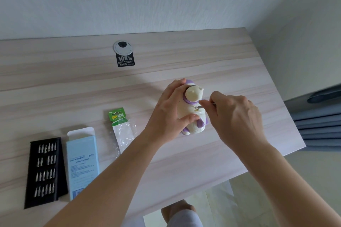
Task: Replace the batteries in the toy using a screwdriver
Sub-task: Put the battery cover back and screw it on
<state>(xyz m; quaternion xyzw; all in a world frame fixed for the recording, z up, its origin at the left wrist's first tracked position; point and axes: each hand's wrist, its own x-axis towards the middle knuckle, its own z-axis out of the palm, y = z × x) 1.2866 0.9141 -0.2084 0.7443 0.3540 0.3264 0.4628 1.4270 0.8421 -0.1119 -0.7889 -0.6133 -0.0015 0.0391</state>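
A cream and purple toy [192, 108] lies on the wooden desk [73, 83], right of centre. My left hand [170, 110] grips its body, thumb across the lower part and fingers over the far side. My right hand [234, 114] pinches a thin silver screwdriver [200, 106], whose tip touches the toy's underside beside a small slot. Most of the screwdriver is hidden by my fingers. A green battery pack [120, 129] with torn clear plastic lies to the left of the toy.
A black tray of screwdriver bits [45, 171] and a pale blue box [82, 160] lie at the front left. A round cable grommet [122, 48] with a black label sits at the back. The desk's right edge borders blue fabric [321, 121].
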